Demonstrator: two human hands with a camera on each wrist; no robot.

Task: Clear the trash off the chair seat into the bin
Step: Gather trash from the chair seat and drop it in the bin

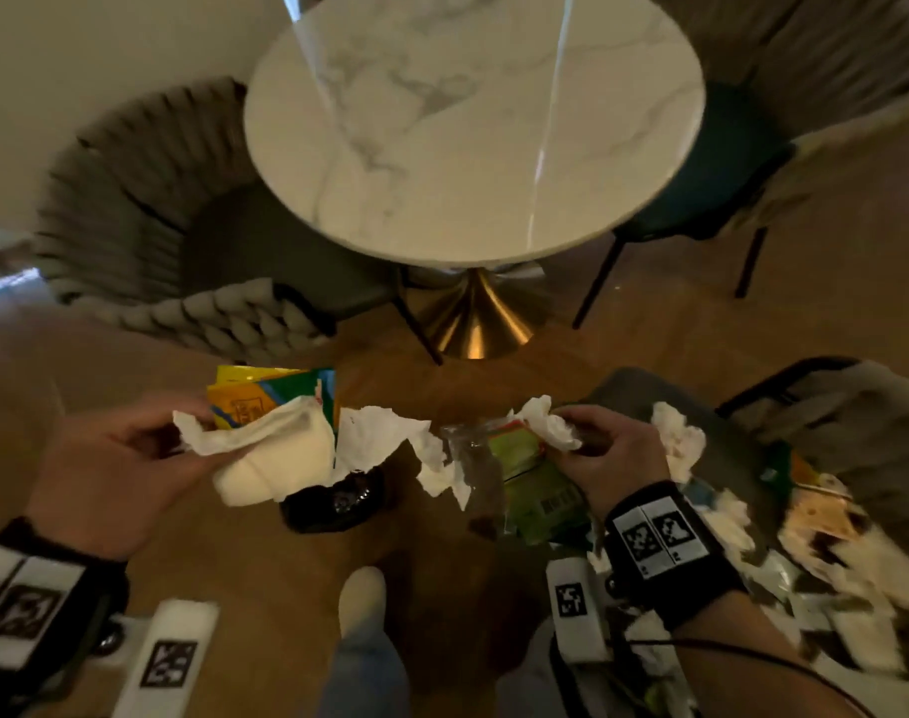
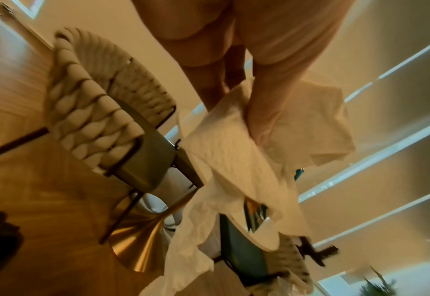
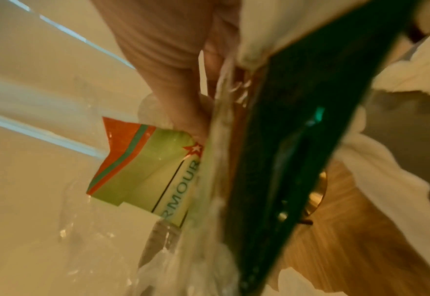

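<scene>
We held paper napkins (image 1: pixel 281 448) in the left hand (image 1: pixel 115 474) and a green wrapper (image 1: pixel 524 458) in the right hand (image 1: pixel 613 453); the bin (image 1: pixel 333 497) sat below, between both grips, nearer the left.

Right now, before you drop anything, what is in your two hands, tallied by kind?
White paper towels or tissues: at least 3, two bunched in the left hand (paper towel, torn sheet), one tissue wad in the right hand.
Printed packets: 2, yellow-green packet left, green wrapper right.
Clear plastic wrap: 1, right.
Total: about 6; blur hides more.
</scene>
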